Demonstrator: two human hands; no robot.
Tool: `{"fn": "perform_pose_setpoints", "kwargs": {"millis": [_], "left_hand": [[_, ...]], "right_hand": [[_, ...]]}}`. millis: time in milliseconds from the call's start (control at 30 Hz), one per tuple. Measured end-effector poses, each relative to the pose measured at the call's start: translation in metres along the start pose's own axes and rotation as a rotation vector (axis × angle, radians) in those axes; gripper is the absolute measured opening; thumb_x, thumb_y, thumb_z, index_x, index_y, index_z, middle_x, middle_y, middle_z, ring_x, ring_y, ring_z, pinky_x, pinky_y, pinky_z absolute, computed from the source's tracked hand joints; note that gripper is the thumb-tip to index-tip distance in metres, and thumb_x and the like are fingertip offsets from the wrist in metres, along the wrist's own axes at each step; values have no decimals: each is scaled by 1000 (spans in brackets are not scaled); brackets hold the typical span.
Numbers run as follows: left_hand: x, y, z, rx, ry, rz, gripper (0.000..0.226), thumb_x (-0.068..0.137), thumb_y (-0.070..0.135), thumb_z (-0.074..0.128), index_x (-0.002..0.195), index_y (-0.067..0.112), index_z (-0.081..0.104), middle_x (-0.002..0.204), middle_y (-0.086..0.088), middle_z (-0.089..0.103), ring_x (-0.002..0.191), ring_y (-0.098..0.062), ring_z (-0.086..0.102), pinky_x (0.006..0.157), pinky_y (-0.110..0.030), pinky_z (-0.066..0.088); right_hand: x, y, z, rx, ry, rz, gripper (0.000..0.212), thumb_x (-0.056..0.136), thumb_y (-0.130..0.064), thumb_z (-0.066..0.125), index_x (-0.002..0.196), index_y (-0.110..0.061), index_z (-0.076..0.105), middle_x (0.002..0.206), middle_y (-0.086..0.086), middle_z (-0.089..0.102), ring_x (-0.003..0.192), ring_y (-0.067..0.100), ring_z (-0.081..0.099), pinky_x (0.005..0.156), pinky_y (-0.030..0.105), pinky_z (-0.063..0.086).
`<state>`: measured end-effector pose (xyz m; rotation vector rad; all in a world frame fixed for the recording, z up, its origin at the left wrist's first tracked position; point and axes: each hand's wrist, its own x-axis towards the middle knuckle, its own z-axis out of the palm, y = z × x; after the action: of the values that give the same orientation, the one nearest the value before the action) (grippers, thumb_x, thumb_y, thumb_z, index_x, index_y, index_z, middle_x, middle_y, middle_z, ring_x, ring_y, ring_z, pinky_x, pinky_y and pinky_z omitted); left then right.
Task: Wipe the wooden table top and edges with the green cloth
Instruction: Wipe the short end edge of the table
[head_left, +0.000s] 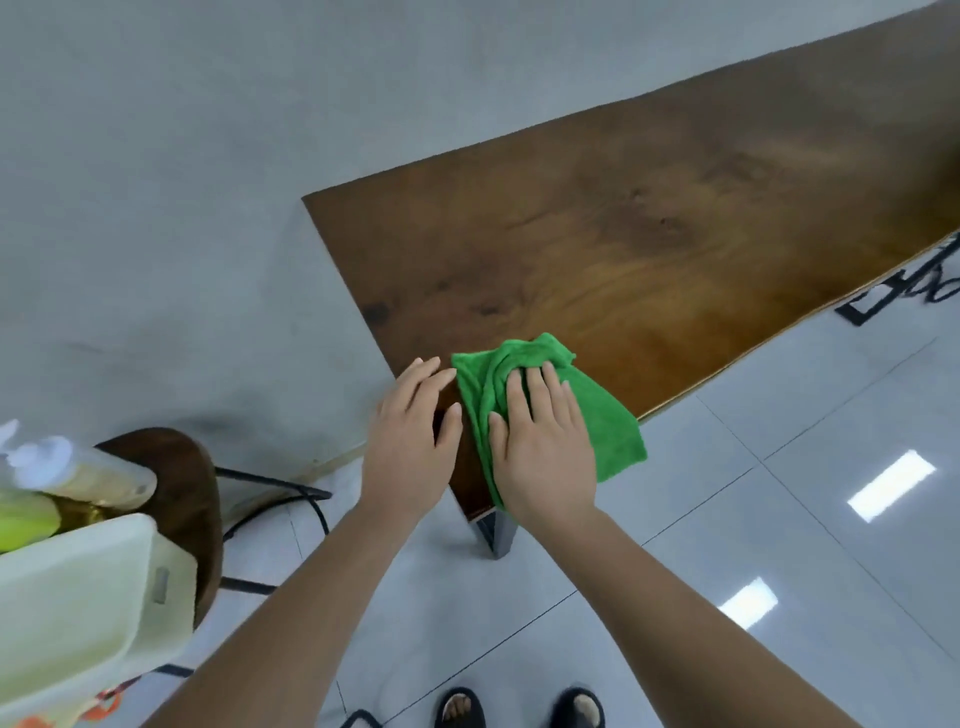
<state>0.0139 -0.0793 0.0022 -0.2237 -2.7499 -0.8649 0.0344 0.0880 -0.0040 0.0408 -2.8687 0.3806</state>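
Right hand (543, 457) fingers flat on green cloth (608, 415) at tabletop (675, 218) near corner; left hand (413, 441) fingers released, just beside cloth.

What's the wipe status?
Right hand pressing green microfibre cloth on brown wooden table's near corner. Left hand flat on table edge beside it. Dark wooden stool left, apart.

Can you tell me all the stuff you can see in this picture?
wooden table: one, brown, along the grey wall
green cloth: one, green, on the table's near corner
stool: one, dark brown seat, black legs, left of the table
tub: one, white, lower left, in front of the stool
bottle: one, clear with yellowish liquid, above the tub, blurry
floor tiles: many, pale grey, shiny
sandals: two, black, bottom edge
left hand: one, rests on the table corner
right hand: one, presses flat on the cloth
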Motion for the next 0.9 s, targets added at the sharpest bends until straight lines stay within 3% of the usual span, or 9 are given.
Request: {"fn": "perform_pose_setpoints", "kwargs": {"millis": [167, 300, 367, 500, 600, 700, 767, 833, 900], "left_hand": [[-20, -14, -10, -128, 88, -166, 40, 112, 24, 57, 151, 18, 67, 162, 1, 57, 147, -17, 53, 123, -35, 40], [-29, -18, -12, -374, 142, -386, 41, 115, 29, 55, 155, 24, 61, 158, 6, 58, 145, -10, 55, 122, -44, 49], [-30, -18, -13, -532, 185, -483, 43, 112, 38, 55, 153, 29, 62, 149, 12, 65, 136, -5, 62, 116, -44, 53], [-18, -20, -11, -776, 261, -587, 31, 117, 24, 54, 142, 33, 70, 132, 18, 77, 125, -3, 71, 112, -40, 56], [6, -29, -10, -929, 361, -690, 29, 118, 26, 53, 132, 32, 77, 126, 17, 81, 122, -6, 74, 115, -43, 55], [36, -35, -9, -1035, 396, -755, 27, 118, 26, 53, 128, 32, 77, 123, 11, 82, 118, -8, 75, 115, -46, 55], [55, -35, -3, -1038, 371, -741, 30, 113, 30, 55, 138, 30, 72, 133, 7, 79, 125, -11, 73, 117, -47, 54], [73, -40, 6, -1021, 345, -699, 47, 106, 42, 56, 150, 30, 65, 145, 7, 73, 137, -14, 67, 121, -50, 50], [91, -44, 8, -959, 279, -702, 67, 99, 53, 53, 163, 32, 51, 160, 5, 60, 151, -17, 54, 128, -52, 41]], "right_hand": [[13, -33, 4, -9, -167, -197, 70, 115, -45, 15, 172, -5, 26, 180, 15, 26, 170, 29, 9, 138, 46, 6], [24, -48, 11, -10, -214, -300, 73, 114, -47, 15, 173, -5, 23, 180, 16, 23, 170, 29, 8, 138, 46, 4], [32, -56, 15, -17, -232, -352, 76, 112, -49, 12, 173, -5, 20, 181, 16, 20, 171, 29, 6, 138, 46, 3], [54, -79, 23, -16, -270, -411, 79, 106, -44, 3, 174, -7, 18, 182, 15, 17, 171, 29, 5, 138, 45, 2], [80, -100, 30, 86, -285, -366, 85, 103, -46, -2, 172, -7, 27, 181, 13, 22, 170, 26, 9, 138, 43, 5], [112, -119, 35, 323, -307, -241, 66, 113, -38, 21, 164, -4, 44, 176, 14, 34, 168, 26, 19, 137, 43, 11], [133, -129, 28, 488, -396, -136, 52, 118, -26, 37, 164, -4, 46, 177, 10, 33, 168, 22, 19, 136, 35, 8], [154, -134, 17, 602, -465, -47, 47, 117, -23, 45, 161, -9, 52, 175, 4, 40, 165, 16, 26, 132, 25, 12], [176, -128, 10, 559, -431, -82, 41, 114, -20, 53, 153, -12, 64, 163, 3, 56, 156, 16, 44, 130, 28, 26]]}}
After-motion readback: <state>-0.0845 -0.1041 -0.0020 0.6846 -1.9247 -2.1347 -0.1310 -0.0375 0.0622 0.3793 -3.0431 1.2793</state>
